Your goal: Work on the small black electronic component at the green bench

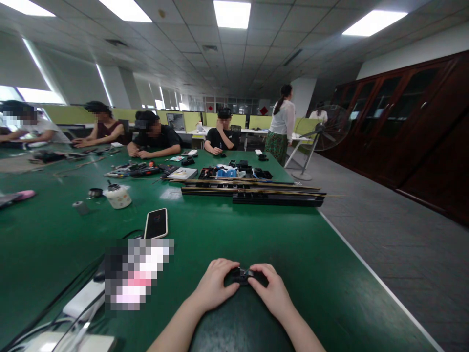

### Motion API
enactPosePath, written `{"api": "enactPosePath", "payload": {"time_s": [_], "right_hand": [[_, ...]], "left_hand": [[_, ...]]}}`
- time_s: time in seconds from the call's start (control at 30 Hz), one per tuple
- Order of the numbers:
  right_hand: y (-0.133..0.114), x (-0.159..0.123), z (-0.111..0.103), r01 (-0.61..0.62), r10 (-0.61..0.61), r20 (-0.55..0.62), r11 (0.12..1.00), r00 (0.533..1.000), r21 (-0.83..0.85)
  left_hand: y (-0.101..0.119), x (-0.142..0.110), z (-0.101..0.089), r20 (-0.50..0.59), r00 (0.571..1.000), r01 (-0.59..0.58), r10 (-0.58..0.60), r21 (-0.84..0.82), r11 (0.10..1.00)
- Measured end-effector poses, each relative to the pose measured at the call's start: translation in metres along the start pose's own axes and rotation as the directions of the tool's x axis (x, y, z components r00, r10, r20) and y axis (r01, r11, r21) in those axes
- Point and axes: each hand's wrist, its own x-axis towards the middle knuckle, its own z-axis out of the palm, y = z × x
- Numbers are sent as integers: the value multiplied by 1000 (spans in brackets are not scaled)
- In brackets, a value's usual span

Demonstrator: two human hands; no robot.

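Observation:
A small black object (242, 276) with a shiny metallic or glassy bit on top lies low over the green table (286, 239) in front of me; its exact kind cannot be made out. From the left, my left hand (216, 283) curves round it, thumb and fingers closed at its edge. Thumb and index finger of my right hand (271, 288) pinch its right side, where a small greyish piece shows. Parts of the object are hidden by my fingertips.
To my left are a phone (156, 224), a blurred-out patch, a white power strip (84, 298) with cables, and a jar (117, 196). Long black rails (278, 199) with thin rods lie ahead, before trays of parts. Several people sit around the table; a floor fan (322, 129) stands right.

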Motion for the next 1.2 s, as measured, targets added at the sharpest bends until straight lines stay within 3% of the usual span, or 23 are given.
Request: {"api": "enactPosePath", "payload": {"time_s": [0.4, 1.2], "right_hand": [[7, 0, 1, -68, 77, -109, 994, 991, 81], [21, 5, -1, -117, 171, -121, 926, 978, 358]], "left_hand": [[-1, -1, 1, -6, 1000, -7, 8, 12, 1000], [0, 0, -1, -3, 1000, 10, -10, -2, 1000]]}}
